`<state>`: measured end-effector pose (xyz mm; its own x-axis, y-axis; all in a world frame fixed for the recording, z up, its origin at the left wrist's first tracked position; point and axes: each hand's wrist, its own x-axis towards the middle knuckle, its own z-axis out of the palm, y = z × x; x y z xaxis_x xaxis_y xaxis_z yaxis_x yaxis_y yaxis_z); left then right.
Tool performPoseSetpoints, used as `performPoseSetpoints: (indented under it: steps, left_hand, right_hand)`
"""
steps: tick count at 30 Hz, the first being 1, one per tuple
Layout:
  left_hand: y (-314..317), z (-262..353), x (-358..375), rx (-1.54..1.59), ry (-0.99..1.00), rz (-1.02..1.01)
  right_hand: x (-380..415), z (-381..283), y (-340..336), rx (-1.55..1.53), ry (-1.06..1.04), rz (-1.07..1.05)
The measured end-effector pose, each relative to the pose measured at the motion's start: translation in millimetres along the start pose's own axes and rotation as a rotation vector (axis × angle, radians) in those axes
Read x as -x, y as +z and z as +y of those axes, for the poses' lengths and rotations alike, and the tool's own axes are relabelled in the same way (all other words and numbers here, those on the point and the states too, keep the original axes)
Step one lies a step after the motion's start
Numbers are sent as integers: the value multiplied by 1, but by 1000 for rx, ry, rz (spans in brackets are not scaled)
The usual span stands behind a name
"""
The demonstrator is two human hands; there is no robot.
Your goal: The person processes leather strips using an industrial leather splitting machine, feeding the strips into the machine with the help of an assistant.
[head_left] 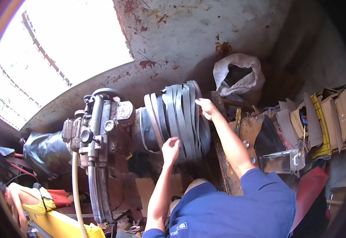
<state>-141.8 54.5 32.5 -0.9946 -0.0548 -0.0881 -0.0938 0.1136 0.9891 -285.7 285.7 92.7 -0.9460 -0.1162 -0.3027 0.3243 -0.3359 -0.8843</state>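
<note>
Several long grey strips, leather-like and flat, hang side by side over a dark rounded drum. My right hand is at the upper right of the bundle, with thumb and fingers pinched on the edge of a grey strip. Lower down, my left hand is curled closed in front of the strips; what its fingers hold, if anything, is hidden. A brownish strip hangs at the left side of the bundle.
An old metal machine with knobs stands left of the drum. Behind sits an open white sack. Cardboard pieces and a clear plastic container are at right. Another person bends at lower left near a yellow surface.
</note>
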Motion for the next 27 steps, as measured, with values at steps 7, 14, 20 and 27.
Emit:
performPoseSetpoints:
  steps: [7, 14, 20, 27]
  left_hand:
    - [79, 91, -103, -341, 128, 164]
    - [78, 109, -100, -613, 194, 283]
    - [62, 103, -93, -436, 77, 266]
    - [43, 83, -110, -544, 71, 385]
  right_hand:
    - [9, 3, 2, 609, -284, 308]
    - [15, 0, -2, 739, -393, 428]
    - [15, -3, 0, 749, -409, 427]
    - [27, -30, 15, 847, -767, 551]
